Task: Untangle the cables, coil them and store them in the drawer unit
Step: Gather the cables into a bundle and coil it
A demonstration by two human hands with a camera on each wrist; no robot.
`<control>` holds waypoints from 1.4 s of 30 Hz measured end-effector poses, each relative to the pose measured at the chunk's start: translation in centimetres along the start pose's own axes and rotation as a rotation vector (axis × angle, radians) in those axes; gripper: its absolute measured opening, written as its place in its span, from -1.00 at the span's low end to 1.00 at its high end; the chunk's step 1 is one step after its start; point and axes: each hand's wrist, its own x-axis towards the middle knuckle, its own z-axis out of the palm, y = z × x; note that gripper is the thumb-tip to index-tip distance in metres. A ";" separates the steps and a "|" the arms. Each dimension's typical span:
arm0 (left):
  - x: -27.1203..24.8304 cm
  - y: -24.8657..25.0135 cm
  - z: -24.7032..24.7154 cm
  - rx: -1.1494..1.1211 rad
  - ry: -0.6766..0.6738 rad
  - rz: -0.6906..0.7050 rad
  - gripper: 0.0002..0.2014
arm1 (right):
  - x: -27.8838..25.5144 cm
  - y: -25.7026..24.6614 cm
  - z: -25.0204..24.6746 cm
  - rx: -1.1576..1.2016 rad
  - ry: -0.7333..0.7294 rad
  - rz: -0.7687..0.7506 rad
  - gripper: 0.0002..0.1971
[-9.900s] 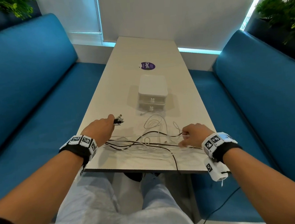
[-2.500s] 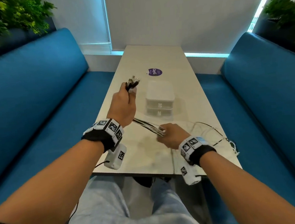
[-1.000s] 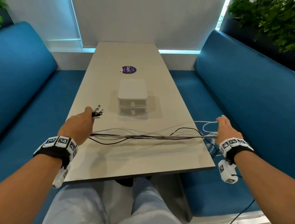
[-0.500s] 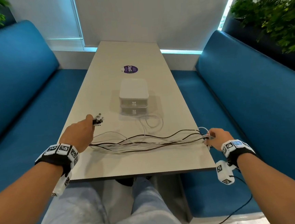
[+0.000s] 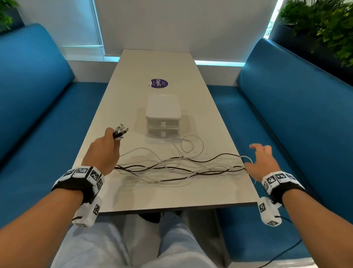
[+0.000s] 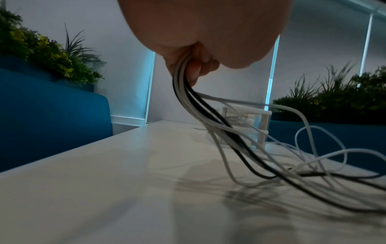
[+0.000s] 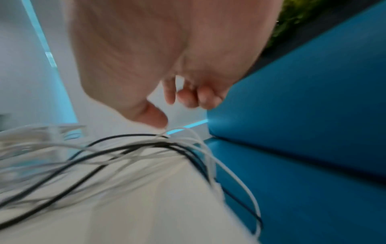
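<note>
The left hand [image 5: 102, 153] grips the plug ends of the thin black and white cables [image 5: 181, 169], which trail across the pale table [image 5: 176, 195] to its right edge. There the right hand [image 5: 259, 160] hovers, fingers spread, thumb touching them. The small white two-drawer plastic unit [image 5: 163, 118] stands mid-table, drawers closed.

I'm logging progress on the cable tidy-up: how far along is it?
Early. Done: the plug ends are gathered in the left hand, which grips the black and white cables as one bundle. In hand: they lie strung out, still crossing, across the pale table toward the open right hand. Left: separating, coiling and storing; the white two-drawer unit looks closed.
</note>
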 end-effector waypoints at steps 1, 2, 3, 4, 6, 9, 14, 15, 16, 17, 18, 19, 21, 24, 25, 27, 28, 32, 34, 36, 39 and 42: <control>0.1 0.3 -0.1 -0.049 0.012 -0.011 -0.83 | -0.3 -1.1 -0.1 0.027 0.013 -0.042 -0.51; 0.3 0.7 -0.2 -0.100 0.020 -0.023 -0.81 | -0.4 -2.3 -0.1 0.051 0.003 -0.087 -0.57; 0.5 1.2 -0.2 -0.156 0.026 -0.034 -0.79 | -0.7 -3.8 -0.1 0.060 -0.021 -0.152 -0.65; 0.6 1.8 -0.3 -0.215 0.031 -0.044 -0.77 | -1.1 -5.3 0.1 0.047 -0.048 -0.230 -0.72; 0.8 3.2 -0.3 -0.322 0.043 -0.067 -0.75 | -2.1 -8.7 0.9 0.031 -0.063 -0.406 -0.79; 0.9 4.9 -0.2 -0.456 0.063 -0.085 -0.77 | -4.5 -14.5 2.6 0.137 -0.070 -0.631 -0.65; 0.2 6.6 -0.2 -0.580 0.098 -0.064 -0.83 | -7.7 -23.1 5.5 0.023 -0.252 -0.856 -0.09; 0.1 6.8 -0.3 -0.610 0.097 -0.071 -0.82 | -7.8 -24.3 6.0 -0.001 -0.314 -0.821 -0.03; -0.1 6.9 -0.3 -0.642 0.090 -0.076 -0.82 | -7.7 -25.3 6.5 -0.050 -0.341 -0.782 -0.03; -0.2 7.0 -0.3 -0.666 0.083 -0.078 -0.83 | -7.6 -25.9 7.0 -0.146 -0.323 -0.762 -0.11; -0.4 7.1 -0.3 -0.675 0.078 -0.077 -0.84 | -7.5 -26.4 7.5 -0.272 -0.255 -0.769 -0.26; -0.5 7.3 -0.4 -0.677 0.072 -0.077 -0.84 | -7.6 -26.6 8.0 -0.388 -0.171 -0.792 -0.45; -0.6 7.6 -0.8 -0.682 0.075 -0.071 -0.85 | -7.9 -26.2 8.7 -0.456 -0.086 -0.859 -0.68; 0.0 7.0 -1.3 -0.738 0.101 -0.110 -0.75 | -7.7 -25.0 8.9 -0.370 -0.155 -0.860 -0.69; 0.2 6.7 -1.4 -0.760 0.108 -0.140 -0.71 | -7.3 -24.4 8.7 -0.333 -0.196 -0.804 -0.68; 0.5 6.3 -1.4 -0.790 0.130 -0.195 -0.65 | -6.1 -22.7 8.0 -0.272 -0.281 -0.680 -0.66; 0.8 6.1 -1.7 -0.802 0.146 -0.212 -0.63 | -5.5 -21.4 7.8 -0.264 -0.324 -0.622 -0.67; 2.6 4.0 -4.4 -0.828 0.257 -0.288 -0.70 | -2.9 -14.0 6.5 -0.364 -0.385 -0.387 -0.69; 3.4 2.6 -5.7 -0.806 0.310 -0.335 -0.72 | -1.6 -10.0 4.9 -0.442 -0.330 -0.281 -0.72; 3.9 1.4 -6.1 -0.775 0.367 -0.372 -0.73 | -0.6 -6.5 3.1 -0.488 -0.288 -0.186 -0.74; 4.3 0.8 -5.9 -0.744 0.407 -0.404 -0.73 | -0.1 -2.4 1.2 -0.509 -0.191 -0.035 -0.75; 4.2 0.6 -4.9 -0.670 0.416 -0.367 -0.73 | -0.5 0.5 0.5 -0.514 -0.107 0.078 -0.86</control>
